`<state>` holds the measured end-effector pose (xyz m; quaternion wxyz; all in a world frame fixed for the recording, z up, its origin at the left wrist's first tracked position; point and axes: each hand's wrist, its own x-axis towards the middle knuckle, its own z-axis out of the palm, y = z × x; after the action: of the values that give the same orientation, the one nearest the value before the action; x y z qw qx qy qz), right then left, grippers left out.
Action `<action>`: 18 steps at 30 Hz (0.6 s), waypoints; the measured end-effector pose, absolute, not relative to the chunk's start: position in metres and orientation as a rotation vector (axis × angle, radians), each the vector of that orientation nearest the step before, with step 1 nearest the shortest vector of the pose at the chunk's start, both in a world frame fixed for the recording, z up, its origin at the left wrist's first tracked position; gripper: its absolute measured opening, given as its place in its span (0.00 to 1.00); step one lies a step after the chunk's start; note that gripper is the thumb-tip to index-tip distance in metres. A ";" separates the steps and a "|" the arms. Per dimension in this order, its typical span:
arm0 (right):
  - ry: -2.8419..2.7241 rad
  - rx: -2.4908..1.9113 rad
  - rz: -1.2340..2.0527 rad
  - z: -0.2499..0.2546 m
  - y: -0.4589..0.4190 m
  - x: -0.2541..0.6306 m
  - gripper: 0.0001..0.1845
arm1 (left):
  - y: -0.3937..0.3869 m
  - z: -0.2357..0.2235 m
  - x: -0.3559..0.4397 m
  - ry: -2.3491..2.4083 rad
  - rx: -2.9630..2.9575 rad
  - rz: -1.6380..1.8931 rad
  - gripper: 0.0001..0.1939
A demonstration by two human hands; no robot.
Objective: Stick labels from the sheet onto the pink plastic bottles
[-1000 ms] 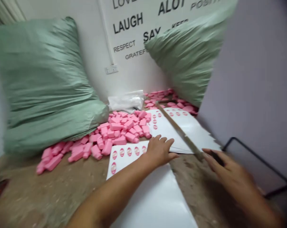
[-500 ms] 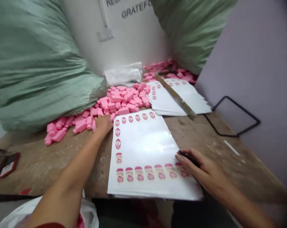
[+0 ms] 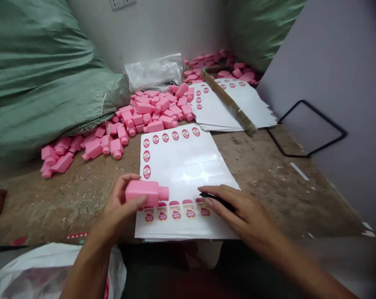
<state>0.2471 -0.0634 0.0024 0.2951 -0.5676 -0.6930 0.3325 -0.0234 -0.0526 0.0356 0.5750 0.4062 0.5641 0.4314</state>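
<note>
Pink plastic bottle (image 3: pixel 147 193) lies sideways, gripped in left hand (image 3: pixel 115 209) over label sheet (image 3: pixel 188 166) at 6 o'clock; right hand (image 3: pixel 242 211) pinches thin black object (image 3: pixel 219 200), its fingers resting on sheet, seemingly to steady it.

This is a cramped packing workshop. A scuffed, dust-stained board desk (image 3: pixel 269 187) fills a corner between a white wall (image 3: pixel 150 33) and a lilac partition (image 3: pixel 337 70). Bulging green woven sacks (image 3: pixel 41 70) slump against the wall, loose pink plastic bottles (image 3: pixel 153 112) lie heaped in bulk on the desk, and stacks of printed label sheets (image 3: pixel 238 104) sit beside them, ready to hand on the bare worktop.
</note>
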 end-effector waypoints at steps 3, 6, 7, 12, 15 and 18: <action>-1.712 -1.540 0.961 0.001 -0.060 0.248 0.19 | -0.067 0.030 -0.011 1.181 0.816 1.037 0.33; -1.774 -1.528 0.883 -0.004 -0.063 0.247 0.19 | -0.066 0.027 0.003 1.068 0.647 1.177 0.33; -1.839 -1.503 0.849 -0.006 -0.065 0.246 0.18 | -0.064 0.028 0.008 1.046 0.580 1.217 0.31; -2.107 -1.409 0.645 -0.012 -0.074 0.245 0.16 | -0.058 0.037 0.026 0.877 0.210 1.221 0.21; -2.122 -1.404 0.550 -0.011 -0.075 0.246 0.14 | -0.061 0.038 0.036 0.913 0.230 1.141 0.22; -2.140 -1.452 0.452 -0.008 -0.074 0.245 0.11 | -0.070 0.034 0.046 1.132 0.542 1.048 0.24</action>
<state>0.2452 -0.0741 -0.0081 0.2554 -0.5348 -0.7881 0.1665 0.0457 -0.0701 0.0335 0.6842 0.2417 0.5049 0.4674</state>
